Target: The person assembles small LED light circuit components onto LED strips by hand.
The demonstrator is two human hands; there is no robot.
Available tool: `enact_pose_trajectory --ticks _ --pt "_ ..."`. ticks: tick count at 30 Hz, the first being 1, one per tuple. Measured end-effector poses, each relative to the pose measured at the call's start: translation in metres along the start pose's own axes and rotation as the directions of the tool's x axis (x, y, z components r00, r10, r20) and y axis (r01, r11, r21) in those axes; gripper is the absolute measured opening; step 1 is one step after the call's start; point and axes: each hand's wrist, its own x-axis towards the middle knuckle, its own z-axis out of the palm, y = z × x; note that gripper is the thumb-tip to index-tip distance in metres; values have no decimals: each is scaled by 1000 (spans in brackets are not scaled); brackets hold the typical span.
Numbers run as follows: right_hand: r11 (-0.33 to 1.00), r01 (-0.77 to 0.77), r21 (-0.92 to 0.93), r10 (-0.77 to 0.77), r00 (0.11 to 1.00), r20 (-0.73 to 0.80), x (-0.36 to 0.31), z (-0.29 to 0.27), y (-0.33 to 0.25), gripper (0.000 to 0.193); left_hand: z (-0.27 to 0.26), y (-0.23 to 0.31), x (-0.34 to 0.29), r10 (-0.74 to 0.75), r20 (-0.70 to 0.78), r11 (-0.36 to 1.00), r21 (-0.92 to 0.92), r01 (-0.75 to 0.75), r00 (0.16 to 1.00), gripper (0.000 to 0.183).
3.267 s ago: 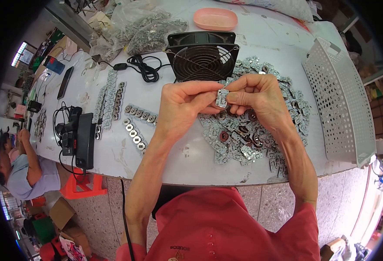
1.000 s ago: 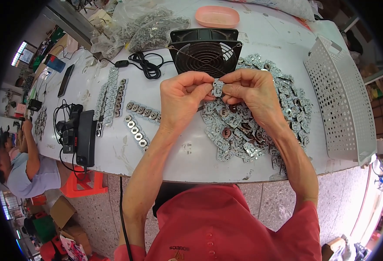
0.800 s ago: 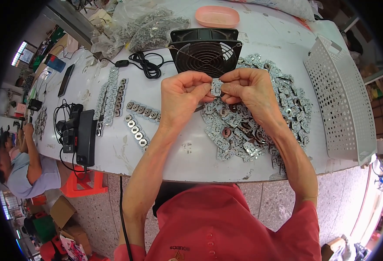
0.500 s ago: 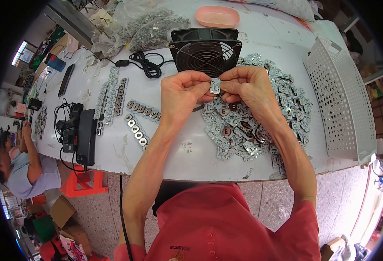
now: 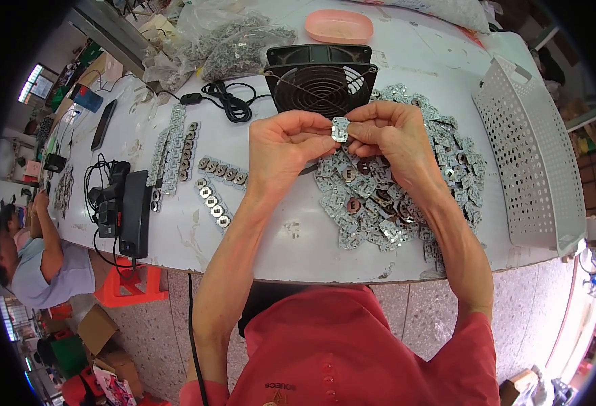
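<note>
Between my two hands, in front of the fan, is a small silvery square plate [image 5: 340,130] with fine details too small to make out. My left hand [image 5: 277,152] pinches its left edge with thumb and fingertips. From the other side, my right hand [image 5: 398,139] grips it between thumb and forefinger, its other fingers curled beneath. Under and beside my right forearm spreads a loose pile of similar plates [image 5: 365,227], some bearing dark round discs. Short rows of disc-bearing plates [image 5: 213,206] lie left of my left wrist, and longer rows [image 5: 171,152] lie farther left.
A black fan [image 5: 321,84] stands just beyond my hands, its cable [image 5: 233,101] coiled to the left. A white perforated basket [image 5: 531,155] borders the pile. Behind are bagged parts [image 5: 244,54] and a pink dish [image 5: 339,27]. At far left sits another person [image 5: 47,260].
The plate has shifted slightly right and tilted between my fingertips. Both hands still grip it, and the pile and rows look the same.
</note>
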Motion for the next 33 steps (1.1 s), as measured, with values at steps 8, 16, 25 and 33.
enact_pose_trajectory --ticks 8,16,25,33 --pt "999 -29 -19 30 999 14 -1 -2 -1 15 7 0 -5 38 -58 998 53 -35 998 13" --pt "999 -48 1 48 998 47 -1 -6 -3 17 -3 6 -1 -31 65 999 -35 33 997 11" --pt "999 -50 -17 51 992 115 -2 -9 -2 17 -1 7 -2 -52 97 998 -25 54 994 18" --pt "999 -38 -31 43 984 173 -1 -8 -3 16 -7 5 -1 -59 123 998 12 58 991 16"
